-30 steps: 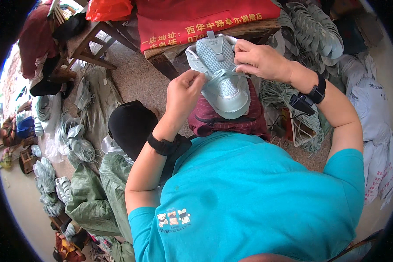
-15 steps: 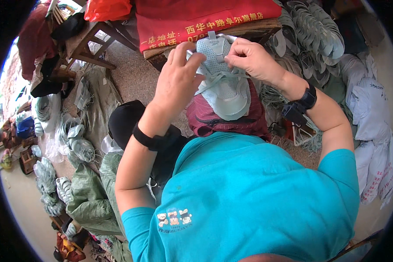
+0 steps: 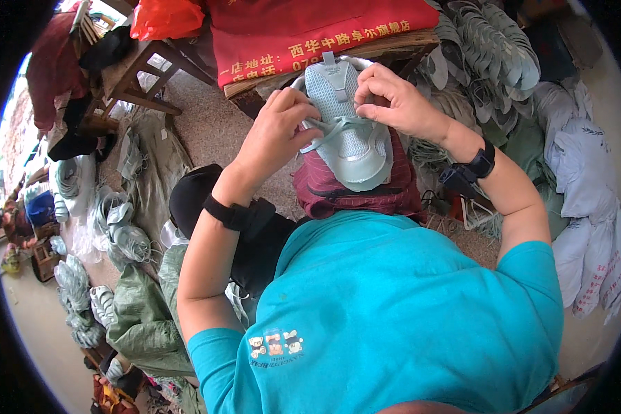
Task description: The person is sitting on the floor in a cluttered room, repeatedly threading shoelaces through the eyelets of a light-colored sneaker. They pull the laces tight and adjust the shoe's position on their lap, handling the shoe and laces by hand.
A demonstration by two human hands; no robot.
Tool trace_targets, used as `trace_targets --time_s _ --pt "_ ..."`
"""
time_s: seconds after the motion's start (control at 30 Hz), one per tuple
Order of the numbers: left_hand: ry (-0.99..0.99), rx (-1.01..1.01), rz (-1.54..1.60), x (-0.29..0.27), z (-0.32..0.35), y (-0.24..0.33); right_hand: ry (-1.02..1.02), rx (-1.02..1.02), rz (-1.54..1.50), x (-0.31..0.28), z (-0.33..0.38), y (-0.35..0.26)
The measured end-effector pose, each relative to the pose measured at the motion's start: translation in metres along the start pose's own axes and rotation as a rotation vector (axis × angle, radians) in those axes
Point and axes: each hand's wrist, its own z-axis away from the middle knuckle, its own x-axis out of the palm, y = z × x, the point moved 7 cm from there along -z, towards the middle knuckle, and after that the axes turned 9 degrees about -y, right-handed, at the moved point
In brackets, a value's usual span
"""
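Observation:
A pale mint mesh shoe upper rests on dark red cloth over my lap, its toe toward me and its tongue pointing away. A pale shoelace crosses the upper below the tongue. My left hand is at the upper's left edge, thumb and fingers closed around the lace. On the other side, my right hand makes a pinch beside the eyelet edge; whatever lies between its fingertips is too small to make out. Both wrists wear black bands.
Just beyond the shoe upper stands a wooden bench draped with red printed cloth. Bundled pale shoe parts hang at the far right, above white sacks. Green sacks and more bundles lie at left, near a wooden stool.
My left hand has lowered toward the lace, and its fingers have drawn in. The lace now runs straighter across the upper. My right hand has shifted slightly, still pinched.

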Motion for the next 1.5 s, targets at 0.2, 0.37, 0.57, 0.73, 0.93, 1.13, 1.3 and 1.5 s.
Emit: trace_targets --time_s 0.2,0.37,0.57,0.73,0.93,1.13,1.3,1.5 --pt "-0.015 0.05 -0.34 0.015 0.005 0.002 -0.071 -0.044 -0.001 -0.006 0.0 0.001" --pt "0.06 0.042 -0.213 0.013 0.011 0.0 -0.04 -0.025 -0.001 -0.004 0.0 0.0" --pt "0.137 -0.147 0.025 0.007 -0.005 -0.003 -0.061 -0.017 -0.047 -0.002 -0.002 0.0" --pt "0.304 -0.281 0.154 -0.005 -0.009 0.0 -0.026 -0.066 -0.029 0.005 -0.009 -0.03" --pt "0.651 0.111 0.107 -0.074 -0.02 0.065 -0.014 -0.232 -0.238 -0.008 -0.035 -0.088" --pt "0.556 -0.237 0.872 -0.025 0.007 0.01 -0.082 0.033 -0.559 -0.01 -0.062 -0.085" --pt "0.435 0.034 0.889 -0.029 -0.016 0.071 -0.27 -0.521 -0.731 -0.076 -0.094 -0.2" --pt "0.46 -0.061 0.87 -0.075 -0.002 0.039 0.396 -0.448 -0.602 -0.132 -0.079 -0.175"
